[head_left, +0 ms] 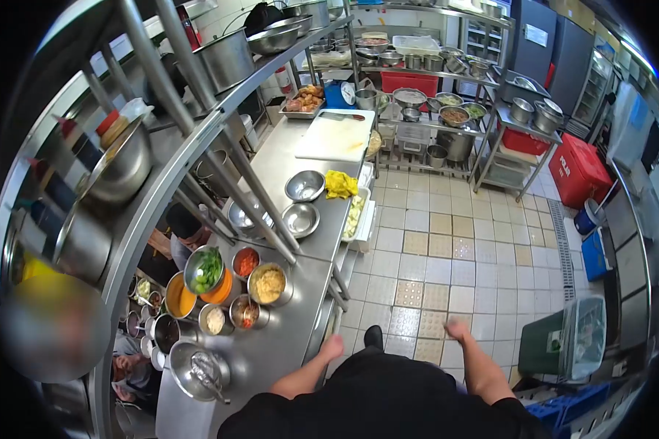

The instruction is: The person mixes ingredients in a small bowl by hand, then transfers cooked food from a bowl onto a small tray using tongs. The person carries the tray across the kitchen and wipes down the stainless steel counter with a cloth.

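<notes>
My left hand [332, 347] hangs beside the edge of the steel counter [289, 344], its fingers curled with nothing visible in them. On the other side of my body, my right hand [458, 329] is curled over the tiled floor, touching nothing. Nearest to my left hand on the counter are a pot of yellowish paste [267, 284], a container with red bits [247, 313] and one with pale contents [215, 320]. A bowl of green leaves [204, 271] sits behind them. A steel bowl with a utensil [190, 369] lies at the near end.
Farther along the counter are empty steel bowls, a yellow cloth [340, 184] and a white cutting board [334, 139] with a knife. Steel shelves [223, 121] rise at left, with people partly seen behind. A green bin [545, 340] and red cooler [580, 172] stand at right.
</notes>
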A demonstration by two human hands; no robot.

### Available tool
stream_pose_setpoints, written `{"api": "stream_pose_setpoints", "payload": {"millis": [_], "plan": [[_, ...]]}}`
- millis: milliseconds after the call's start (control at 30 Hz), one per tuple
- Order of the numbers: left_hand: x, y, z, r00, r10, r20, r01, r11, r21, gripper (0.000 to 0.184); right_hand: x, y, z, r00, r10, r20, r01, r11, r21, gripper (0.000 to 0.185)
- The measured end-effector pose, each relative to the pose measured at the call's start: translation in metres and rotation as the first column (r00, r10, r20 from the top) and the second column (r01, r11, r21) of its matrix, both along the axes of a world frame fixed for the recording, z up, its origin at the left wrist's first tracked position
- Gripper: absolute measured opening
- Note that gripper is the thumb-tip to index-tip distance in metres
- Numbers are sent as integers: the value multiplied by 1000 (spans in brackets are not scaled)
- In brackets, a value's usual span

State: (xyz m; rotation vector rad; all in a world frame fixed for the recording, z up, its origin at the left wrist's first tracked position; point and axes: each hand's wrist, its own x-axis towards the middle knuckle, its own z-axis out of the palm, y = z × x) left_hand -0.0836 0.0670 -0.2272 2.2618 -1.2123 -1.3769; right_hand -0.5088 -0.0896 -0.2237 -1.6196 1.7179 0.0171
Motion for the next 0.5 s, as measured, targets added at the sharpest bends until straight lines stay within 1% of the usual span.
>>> {"api": "stream_pose_setpoints", "payload": {"millis": [33, 67, 100, 133, 167, 200, 233, 267, 333, 367, 400, 433, 467, 500], "plan": [[-1, -44, 13, 986, 101, -131, -122, 980, -156, 18, -80, 8, -115, 913, 398, -93, -377, 907, 188, 31], [0, -89, 26, 946, 176, -272, -256, 922, -291, 17, -116, 50, -147, 998, -19, -64, 46, 894, 445, 21], [4, -135, 41, 863, 238, -447, -390, 874, -288, 21, -164, 98, -163, 989, 145, 33, -144, 883, 447, 16], [11, -180, 57, 747, 282, -603, -516, 817, -258, 25, -197, 125, -166, 944, 301, 134, -329, 839, 433, 16], [19, -223, 78, 653, 374, -659, -619, 764, -179, 33, -203, 144, -122, 982, 169, 83, -188, 842, 506, 16], [30, -263, 99, 549, 364, -752, -696, 697, -170, 46, -198, 146, -83, 1000, -6, 29, -11, 828, 560, 17], [40, -297, 122, 421, 392, -818, -776, 622, -102, 55, -195, 145, -60, 991, -134, -9, 114, 802, 586, 18], [48, -327, 141, 283, 404, -870, -841, 540, -23, 64, -195, 136, -45, 973, -228, -20, 196, 785, 588, 19], [64, -374, 161, 36, 455, -890, -922, 358, 145, 77, -193, 108, -31, 943, -332, 10, 268, 777, 569, 20], [76, -389, 149, 33, 501, -865, -932, 329, 155, 79, -192, 88, -29, 931, -362, 40, 281, 784, 554, 21], [79, -406, 150, 28, 543, -839, -941, 298, 161, 82, -192, 64, -32, 925, -372, 78, 276, 800, 533, 22], [75, -420, 149, 9, 622, -783, -962, 219, 163, 71, -193, 38, -36, 922, -366, 125, 259, 824, 504, 23], [70, -430, 142, -2, 622, -783, -965, 205, 165, 71, -195, 8, -43, 924, -326, 199, 209, 868, 451, 23], [60, -429, 132, 193, 600, -776, -956, 295, -10, 64, -203, -22, -56, 912, -224, 344, 107, 939, 327, 24]]}}
